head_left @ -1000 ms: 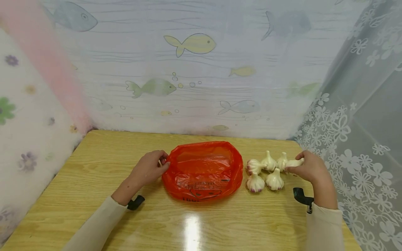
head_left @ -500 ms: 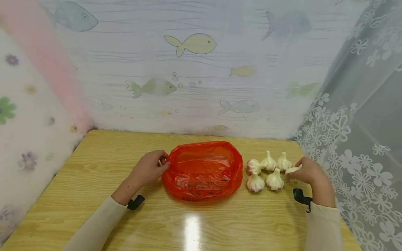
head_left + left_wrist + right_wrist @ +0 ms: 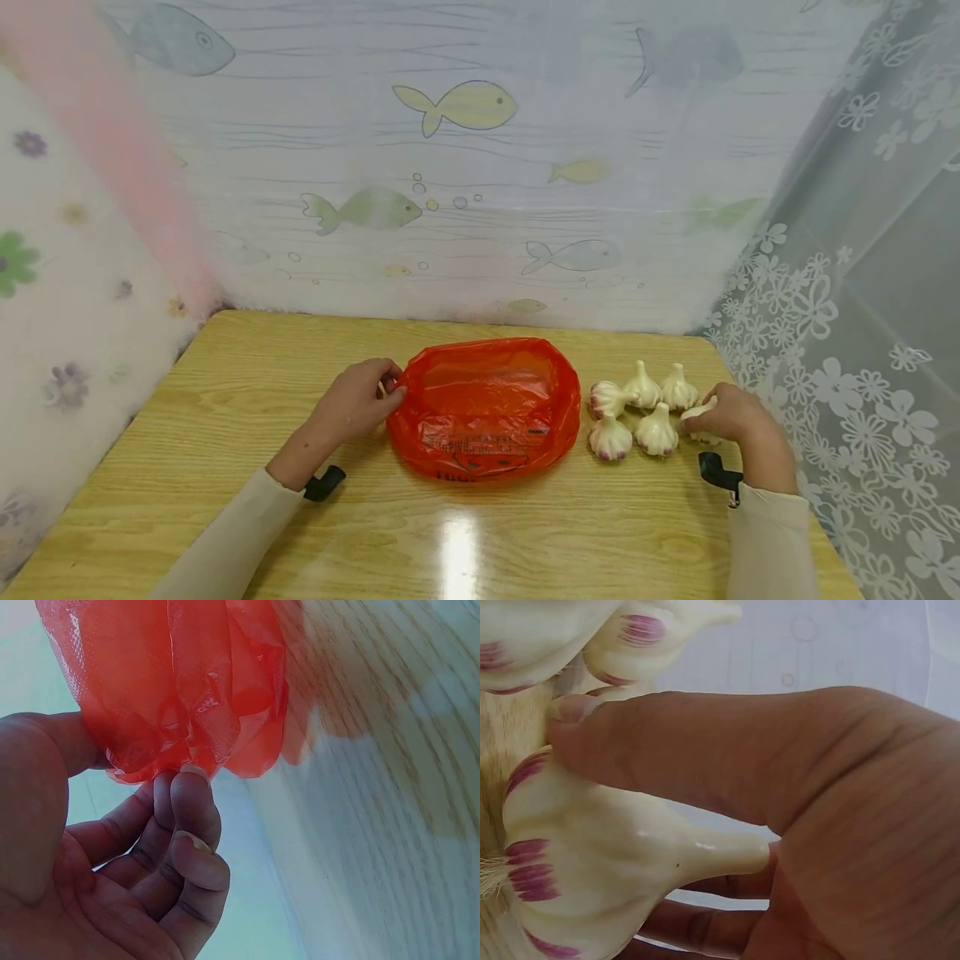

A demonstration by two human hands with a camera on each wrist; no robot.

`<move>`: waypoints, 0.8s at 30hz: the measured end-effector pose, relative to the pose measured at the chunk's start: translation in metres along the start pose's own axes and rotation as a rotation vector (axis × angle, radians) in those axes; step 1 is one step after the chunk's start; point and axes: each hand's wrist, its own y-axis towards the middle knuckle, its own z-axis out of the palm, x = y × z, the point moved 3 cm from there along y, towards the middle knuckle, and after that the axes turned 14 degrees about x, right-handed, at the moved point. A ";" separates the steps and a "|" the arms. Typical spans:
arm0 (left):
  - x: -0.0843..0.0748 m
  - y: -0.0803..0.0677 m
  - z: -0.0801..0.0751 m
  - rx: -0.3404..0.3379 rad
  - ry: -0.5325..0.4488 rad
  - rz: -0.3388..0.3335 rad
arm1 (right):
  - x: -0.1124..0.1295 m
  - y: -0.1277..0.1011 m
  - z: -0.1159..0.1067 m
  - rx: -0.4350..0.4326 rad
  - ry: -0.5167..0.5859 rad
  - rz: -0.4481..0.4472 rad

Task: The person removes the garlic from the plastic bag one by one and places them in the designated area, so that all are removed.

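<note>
One big wooden table point(image 3: 225, 433) has curtains close on three sides, with bare wood in front of the red bag point(image 3: 483, 408) and to its left. That bag lies flat in the middle. Its left edge is pinched by the left hand point(image 3: 352, 404), fingers curled. Just right of the bag sit four garlic bulbs point(image 3: 637, 408) close together. Right of them, near the table's right edge, the right hand point(image 3: 731, 417) grips another garlic bulb point(image 3: 592, 862), thumb on top.

light: bright, even | glare: streak on table point(image 3: 459, 550) near edge | wrist views: soft, close-up blur
</note>
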 end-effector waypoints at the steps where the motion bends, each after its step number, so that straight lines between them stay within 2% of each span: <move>1: 0.000 0.000 0.000 -0.001 0.000 0.002 | 0.000 0.000 0.000 0.001 0.003 -0.001; 16: -0.003 -0.001 -0.003 -0.002 -0.016 0.007 | 0.002 -0.001 0.001 0.023 0.040 -0.013; 20: 0.001 -0.002 -0.010 -0.007 -0.044 -0.008 | 0.003 -0.005 0.000 0.037 0.018 -0.006; 24: 0.004 -0.004 -0.023 -0.051 -0.029 -0.007 | 0.006 -0.012 -0.004 0.034 -0.026 0.008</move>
